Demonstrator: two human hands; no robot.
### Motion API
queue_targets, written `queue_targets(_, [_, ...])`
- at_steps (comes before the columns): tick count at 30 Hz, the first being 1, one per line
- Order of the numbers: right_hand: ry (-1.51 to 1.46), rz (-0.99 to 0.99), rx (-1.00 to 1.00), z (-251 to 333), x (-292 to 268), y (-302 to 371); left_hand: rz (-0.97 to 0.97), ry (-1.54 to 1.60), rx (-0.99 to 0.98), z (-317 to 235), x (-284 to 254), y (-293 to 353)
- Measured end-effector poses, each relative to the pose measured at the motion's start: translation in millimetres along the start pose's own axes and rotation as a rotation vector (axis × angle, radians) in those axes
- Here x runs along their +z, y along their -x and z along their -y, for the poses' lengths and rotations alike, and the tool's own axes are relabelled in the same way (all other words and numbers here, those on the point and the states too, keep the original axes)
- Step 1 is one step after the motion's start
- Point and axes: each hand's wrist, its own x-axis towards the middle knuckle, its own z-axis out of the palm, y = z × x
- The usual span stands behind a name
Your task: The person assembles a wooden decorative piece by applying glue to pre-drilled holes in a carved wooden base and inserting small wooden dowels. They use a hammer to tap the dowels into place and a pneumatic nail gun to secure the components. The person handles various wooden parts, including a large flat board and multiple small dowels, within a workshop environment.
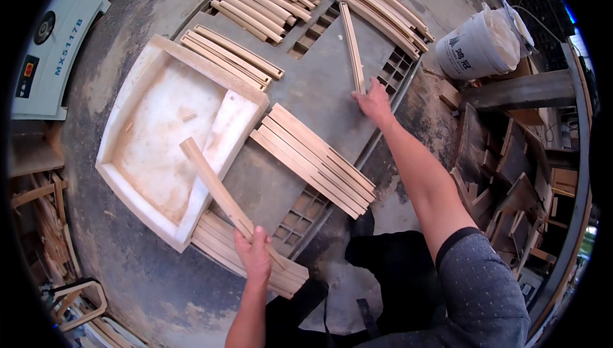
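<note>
My left hand [254,253] is closed round a wooden strip [217,185], which slants up over the edge of a white foam box [137,202]. Below that hand lies a row of pale wooden strips [220,246]. Out to the right, my right hand [375,102] grips the near end of a grooved wooden slat [351,45]; its far end reaches toward the stacks at the back of the grey table [306,80]. Between my hands, a bundle of several slats [313,159] lies side by side on the table.
More slats [233,57] lie behind the foam box, with rounded strips [252,9] and long pieces [383,9] at the far end. A white bucket [476,45] stands at the right, near a bin of wood offcuts [504,175]. A pale machine [57,41] is at the left.
</note>
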Motion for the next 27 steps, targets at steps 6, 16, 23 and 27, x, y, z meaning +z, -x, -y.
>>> queue_targets(6, [-0.673, 0.229, 0.201, -18.2, 20.3, -18.4, 0.033, -0.028, 0.088, 11.8, -49.9, -24.6])
queue_targets(16, [-1.62, 0.671, 0.414, -17.1, 0.4, 22.4, 0.087, 0.256, 0.055, -5.5, -70.5, -4.0])
queue_targets(23, [0.039, 0.461, -0.034, -10.2, -21.7, 53.3, 0.1, 0.302, 0.037, -4.4, -80.4, 5.0])
queue_targets(27, [0.349, 0.119, -0.255, -29.0, -21.2, 49.0, 0.088, 0.321, 0.028, -10.3, -75.2, 9.7])
